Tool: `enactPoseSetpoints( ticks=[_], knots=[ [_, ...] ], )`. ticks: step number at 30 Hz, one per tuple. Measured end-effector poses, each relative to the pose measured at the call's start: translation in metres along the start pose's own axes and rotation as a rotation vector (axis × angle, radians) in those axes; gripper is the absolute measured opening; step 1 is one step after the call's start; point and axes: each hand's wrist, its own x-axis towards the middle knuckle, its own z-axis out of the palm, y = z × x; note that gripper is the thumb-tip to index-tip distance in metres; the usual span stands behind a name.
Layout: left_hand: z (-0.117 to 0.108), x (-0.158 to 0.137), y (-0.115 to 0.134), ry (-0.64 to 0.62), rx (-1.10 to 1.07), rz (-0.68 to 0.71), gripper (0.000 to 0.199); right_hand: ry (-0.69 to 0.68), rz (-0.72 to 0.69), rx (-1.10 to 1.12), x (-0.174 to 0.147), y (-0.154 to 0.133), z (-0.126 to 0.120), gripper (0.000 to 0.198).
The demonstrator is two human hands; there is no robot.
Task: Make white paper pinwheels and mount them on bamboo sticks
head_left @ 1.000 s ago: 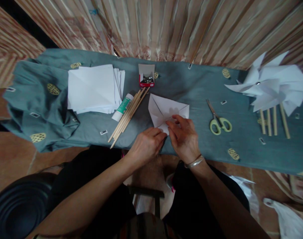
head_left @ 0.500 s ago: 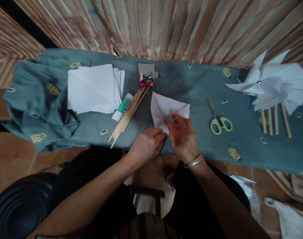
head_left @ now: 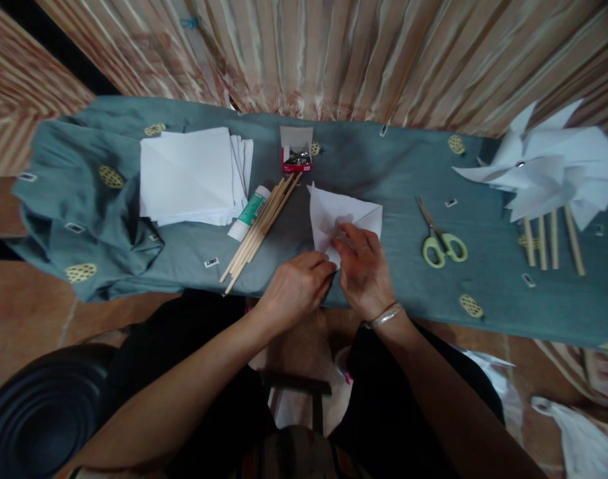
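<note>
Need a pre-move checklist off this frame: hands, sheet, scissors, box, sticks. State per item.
1. Left hand and right hand both at the white sheet: ok.
2. Sheet lying flat: not ok, creased and bent.
3. Firm hold on its near corner: cannot tell, fingers hide it.
4. Scissors apart from hands: ok, right of the right hand.
5. Red box open: ok, shiny metal pieces inside.
6. Wooden sticks off the sheet: ok, to its left.
</note>
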Motion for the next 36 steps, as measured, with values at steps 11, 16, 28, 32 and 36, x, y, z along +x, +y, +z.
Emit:
enactPoseSetpoints(
  ticks=[11, 16, 28, 32, 36],
  knots=[
    [0.002, -0.001, 0.000, 0.019, 0.059, 0.024, 0.014, 0.029, 0.060, 0.114, -0.001, 0.006, 0.000, 0.034],
    [0.003, -0.002, -0.001, 0.039, 0.069, 0.031, 0.015, 0.132, 0.101, 0.340, 0.007, 0.023, -0.012, 0.030],
    [0.000, -0.003, -0.001, 0.060, 0.074, 0.068, 0.016, 0.026, 0.117, 0.089, 0.027, 0.056, 0.000, 0.044],
    [0.000, -0.003, -0.001, 0.054, 0.073, 0.058, 0.017, 0.027, 0.096, 0.080, 0.028, 0.061, -0.001, 0.043],
    [-0.003, -0.005, -0.003, 0.064, 0.090, 0.064, 0.018, 0.041, 0.071, 0.066, 0.026, 0.065, -0.007, 0.042]
  ],
)
